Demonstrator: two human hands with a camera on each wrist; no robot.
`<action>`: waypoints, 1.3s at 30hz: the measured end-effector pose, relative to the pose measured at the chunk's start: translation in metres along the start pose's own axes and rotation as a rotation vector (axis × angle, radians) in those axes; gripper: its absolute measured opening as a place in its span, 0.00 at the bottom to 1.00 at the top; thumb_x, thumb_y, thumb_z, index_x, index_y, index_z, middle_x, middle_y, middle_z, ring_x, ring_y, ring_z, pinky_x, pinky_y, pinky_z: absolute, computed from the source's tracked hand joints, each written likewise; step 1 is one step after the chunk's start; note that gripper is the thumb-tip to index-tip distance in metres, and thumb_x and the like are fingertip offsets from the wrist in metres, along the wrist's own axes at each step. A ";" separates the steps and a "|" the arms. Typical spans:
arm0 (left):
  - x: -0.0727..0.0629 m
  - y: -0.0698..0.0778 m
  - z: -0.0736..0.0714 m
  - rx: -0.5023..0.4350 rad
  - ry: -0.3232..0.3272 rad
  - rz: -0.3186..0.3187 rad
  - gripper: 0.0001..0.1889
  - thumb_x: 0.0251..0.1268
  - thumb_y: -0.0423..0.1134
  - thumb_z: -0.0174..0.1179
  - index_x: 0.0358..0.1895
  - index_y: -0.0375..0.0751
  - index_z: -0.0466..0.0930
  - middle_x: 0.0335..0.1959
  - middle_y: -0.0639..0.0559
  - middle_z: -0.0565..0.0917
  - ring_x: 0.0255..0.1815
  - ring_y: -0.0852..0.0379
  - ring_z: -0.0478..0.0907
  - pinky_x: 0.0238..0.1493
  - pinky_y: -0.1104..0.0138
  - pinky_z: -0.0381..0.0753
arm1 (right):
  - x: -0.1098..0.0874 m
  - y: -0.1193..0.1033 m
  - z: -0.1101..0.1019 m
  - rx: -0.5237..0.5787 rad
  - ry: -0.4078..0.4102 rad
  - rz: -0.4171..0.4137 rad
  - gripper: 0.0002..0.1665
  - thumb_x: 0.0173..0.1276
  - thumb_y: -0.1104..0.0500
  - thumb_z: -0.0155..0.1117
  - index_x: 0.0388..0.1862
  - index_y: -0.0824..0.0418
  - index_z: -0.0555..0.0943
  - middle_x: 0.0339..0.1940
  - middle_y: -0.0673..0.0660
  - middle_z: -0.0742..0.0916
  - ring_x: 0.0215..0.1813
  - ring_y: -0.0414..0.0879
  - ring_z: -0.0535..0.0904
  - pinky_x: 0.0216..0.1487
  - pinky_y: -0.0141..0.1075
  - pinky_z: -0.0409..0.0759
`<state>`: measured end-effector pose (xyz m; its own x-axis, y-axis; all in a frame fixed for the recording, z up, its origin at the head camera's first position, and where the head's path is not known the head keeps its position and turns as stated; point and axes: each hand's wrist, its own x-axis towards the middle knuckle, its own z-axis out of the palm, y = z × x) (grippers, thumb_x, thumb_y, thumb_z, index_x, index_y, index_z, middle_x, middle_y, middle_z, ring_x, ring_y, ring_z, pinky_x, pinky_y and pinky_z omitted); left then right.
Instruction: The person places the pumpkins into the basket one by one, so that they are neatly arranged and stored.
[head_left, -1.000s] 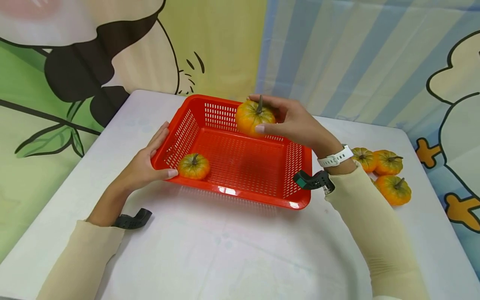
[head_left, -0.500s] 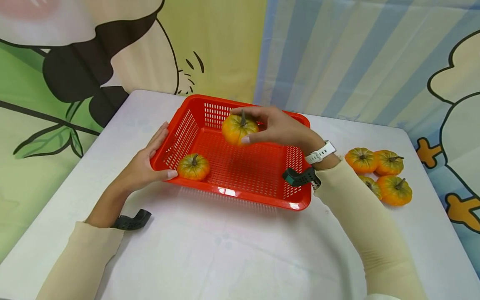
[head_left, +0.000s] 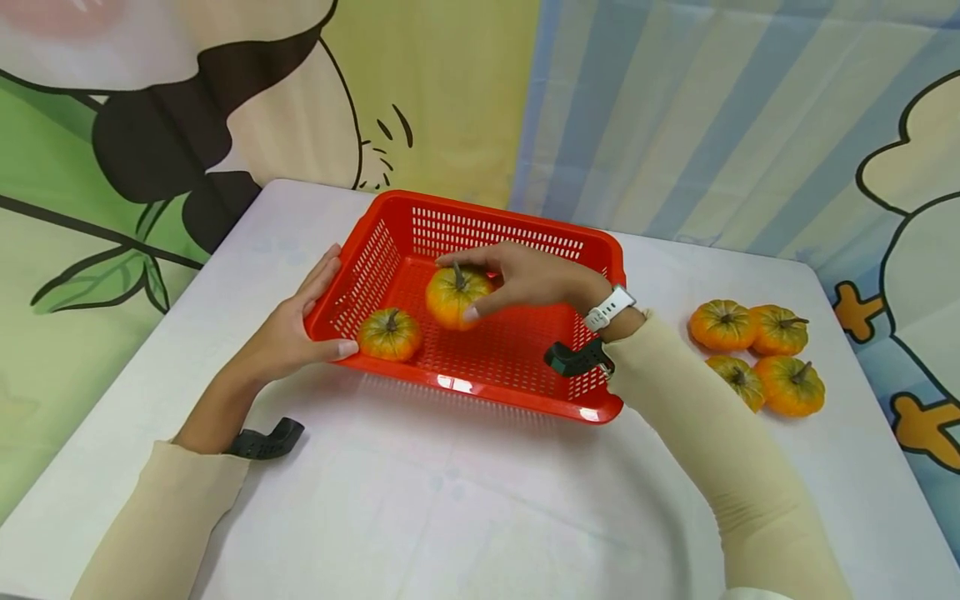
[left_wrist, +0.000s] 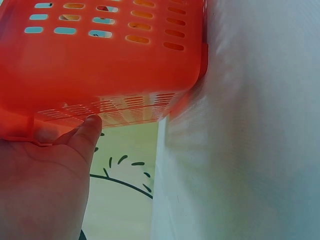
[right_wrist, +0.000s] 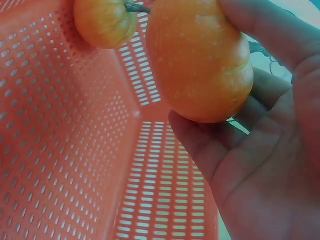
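A red plastic basket [head_left: 517, 402] with slotted walls stands on the table. My left hand [head_left: 288, 337] holds its near left corner, thumb on the front rim and fingers along the left side. In the left wrist view, a fingertip [left_wrist: 92, 122] touches the outer wall. My right hand [head_left: 525, 279] grips a small orange-and-green pumpkin [head_left: 454, 298] between thumb and fingers, inside the basket's walls. Whether this pumpkin touches the basket floor, I cannot tell. Another small pumpkin [head_left: 390, 335] sits in the near left corner, and in the right wrist view this pumpkin [right_wrist: 105, 22] appears behind the held one.
Several more small pumpkins [head_left: 792, 385] lie grouped on the white table [head_left: 420, 500], right of the basket. A printed cartoon curtain [head_left: 442, 100] hangs behind the table's far edge. Black wrist straps [head_left: 270, 439] are on both forearms.
My right hand has carried the pumpkin left, toward me and lower, from near the basket's back rim to beside the other pumpkin. The left hand and basket stay in place.
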<state>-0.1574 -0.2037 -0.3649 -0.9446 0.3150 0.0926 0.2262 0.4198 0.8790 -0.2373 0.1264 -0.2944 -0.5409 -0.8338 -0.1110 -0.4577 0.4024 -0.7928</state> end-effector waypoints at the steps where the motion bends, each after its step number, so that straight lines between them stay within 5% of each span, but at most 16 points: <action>1: 0.000 0.000 0.000 0.003 0.001 -0.001 0.56 0.50 0.37 0.72 0.79 0.55 0.43 0.78 0.68 0.43 0.77 0.61 0.44 0.55 0.59 0.75 | 0.002 0.001 0.001 -0.001 -0.008 0.003 0.41 0.60 0.51 0.73 0.72 0.49 0.69 0.60 0.47 0.78 0.56 0.42 0.72 0.56 0.40 0.74; 18: 0.002 0.004 -0.002 0.021 -0.016 0.009 0.55 0.50 0.37 0.71 0.79 0.52 0.43 0.78 0.68 0.43 0.76 0.61 0.44 0.57 0.56 0.73 | 0.014 0.007 0.021 -0.085 -0.178 0.133 0.41 0.62 0.52 0.72 0.72 0.53 0.68 0.66 0.49 0.73 0.65 0.43 0.66 0.64 0.38 0.69; 30: -0.002 0.000 -0.002 0.001 -0.009 0.019 0.55 0.51 0.35 0.70 0.79 0.53 0.43 0.79 0.64 0.43 0.77 0.58 0.42 0.55 0.66 0.74 | 0.023 0.009 0.034 -0.114 -0.259 0.153 0.40 0.61 0.53 0.73 0.72 0.52 0.70 0.62 0.48 0.76 0.59 0.42 0.70 0.61 0.36 0.71; 39: 0.000 0.003 0.000 -0.005 0.004 -0.004 0.56 0.49 0.37 0.72 0.79 0.54 0.43 0.78 0.68 0.43 0.77 0.58 0.45 0.55 0.55 0.75 | 0.021 0.011 0.034 -0.103 -0.277 0.187 0.39 0.62 0.54 0.72 0.71 0.56 0.70 0.62 0.48 0.78 0.60 0.43 0.71 0.62 0.35 0.72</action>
<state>-0.1564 -0.2024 -0.3625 -0.9464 0.3099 0.0906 0.2209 0.4166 0.8818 -0.2297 0.0999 -0.3258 -0.4166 -0.8075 -0.4177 -0.4451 0.5818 -0.6807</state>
